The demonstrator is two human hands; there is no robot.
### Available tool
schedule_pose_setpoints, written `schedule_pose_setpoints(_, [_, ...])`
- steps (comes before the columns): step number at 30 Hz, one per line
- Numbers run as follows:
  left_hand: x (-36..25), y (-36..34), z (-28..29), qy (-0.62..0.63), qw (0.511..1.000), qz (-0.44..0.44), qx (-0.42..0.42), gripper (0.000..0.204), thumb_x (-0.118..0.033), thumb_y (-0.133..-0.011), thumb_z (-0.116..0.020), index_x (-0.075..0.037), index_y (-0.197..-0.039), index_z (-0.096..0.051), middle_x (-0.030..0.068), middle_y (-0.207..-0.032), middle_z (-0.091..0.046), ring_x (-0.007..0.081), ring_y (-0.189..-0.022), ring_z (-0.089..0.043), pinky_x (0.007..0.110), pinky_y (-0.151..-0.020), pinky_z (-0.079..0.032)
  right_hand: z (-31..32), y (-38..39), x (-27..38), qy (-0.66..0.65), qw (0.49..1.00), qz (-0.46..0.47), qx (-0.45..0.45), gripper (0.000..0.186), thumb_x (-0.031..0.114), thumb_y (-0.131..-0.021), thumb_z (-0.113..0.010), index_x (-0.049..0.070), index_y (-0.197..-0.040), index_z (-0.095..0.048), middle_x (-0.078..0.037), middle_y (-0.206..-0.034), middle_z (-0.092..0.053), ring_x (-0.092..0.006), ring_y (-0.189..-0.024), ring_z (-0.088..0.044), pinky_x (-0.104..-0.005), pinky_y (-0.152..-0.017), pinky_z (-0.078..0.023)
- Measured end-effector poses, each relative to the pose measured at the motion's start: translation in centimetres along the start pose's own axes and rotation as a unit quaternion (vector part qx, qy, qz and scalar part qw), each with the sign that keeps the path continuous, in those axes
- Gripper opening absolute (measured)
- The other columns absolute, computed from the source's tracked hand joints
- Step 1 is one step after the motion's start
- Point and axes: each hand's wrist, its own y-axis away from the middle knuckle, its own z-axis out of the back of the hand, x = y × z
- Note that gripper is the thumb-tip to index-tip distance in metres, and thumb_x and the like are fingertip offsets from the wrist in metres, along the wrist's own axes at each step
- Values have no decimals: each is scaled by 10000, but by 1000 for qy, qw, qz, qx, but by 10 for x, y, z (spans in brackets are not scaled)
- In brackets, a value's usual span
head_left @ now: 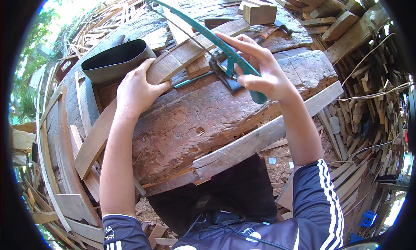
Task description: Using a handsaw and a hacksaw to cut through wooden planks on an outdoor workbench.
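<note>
My right hand [265,72] is closed around the handle end of a green-framed hacksaw [186,19], its index finger stretched along the frame. The thin blade slants across a narrow wooden board [197,45]; I cannot tell whether it touches the wood. My left hand [139,86] grips the board's near left end, thumb on one side and fingers on the other. Pencil-like marks cross the board beside that hand. Under the board lies a small wood block [197,67]. A dark metal tool [226,80] and a thin green rod [190,81] lie close to the saw handle.
The thick, worn timber bench [186,124] has a pale plank [268,133] along its near edge. An open dark oval container [113,61] stands left of the board. Behind are a squared wood block [260,14] and a hammer [282,28]. Scrap-wood piles [368,76] flank the right.
</note>
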Motion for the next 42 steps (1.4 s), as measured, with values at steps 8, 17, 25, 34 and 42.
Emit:
schedule_pose_setpoints(8, [3,-6,-4,-29,999,1,-42,726,-407,-709,-772,-84,-1338,-609,223,-1175,-699,354,-1111,-673,433,-981,-519,-21,39,-4,-97,988,-113,-34,463,29,-932,-638,-58,-1363,-494,-23,-757,-580,-90,-657,-592,-257,-586,-515])
schedule_pose_setpoints(17, [3,-4,-4,-70,997,9,-17,769,-401,-719,-762,-61,-1379,-562,244,-1215,-681,355,-1158,-651,426,-1029,-502,-99,112,41,-105,965,-92,-222,362,80,-959,-661,-11,-1283,-529,73,-702,-497,7,-592,-414,-199,-510,-319])
schedule_pose_setpoints(25, [-4,8,2,-69,997,-5,23,773,-455,-713,-766,-99,-1370,-569,173,-1278,-674,310,-1178,-650,407,-1026,-513,-110,102,37,-87,967,-83,-226,215,83,-925,-682,50,-1030,-497,23,-677,-542,-25,-606,-456,-238,-520,-354])
schedule_pose_setpoints(34, [1,18,1,-76,997,4,15,760,-425,-735,-788,-126,-1395,-559,160,-1302,-667,299,-1211,-637,414,-1039,-510,-107,148,92,-135,973,-132,-131,237,223,-998,-650,83,-847,-535,76,-626,-424,-14,-561,-382,-231,-500,-329])
schedule_pose_setpoints(42, [-9,24,-14,-120,992,14,-26,723,-399,-805,-736,-172,-1453,-510,130,-1398,-613,275,-1273,-602,444,-1069,-482,-108,138,65,-155,968,-139,-139,243,216,-1035,-562,81,-837,-523,69,-625,-465,-15,-499,-410,-217,-435,-317])
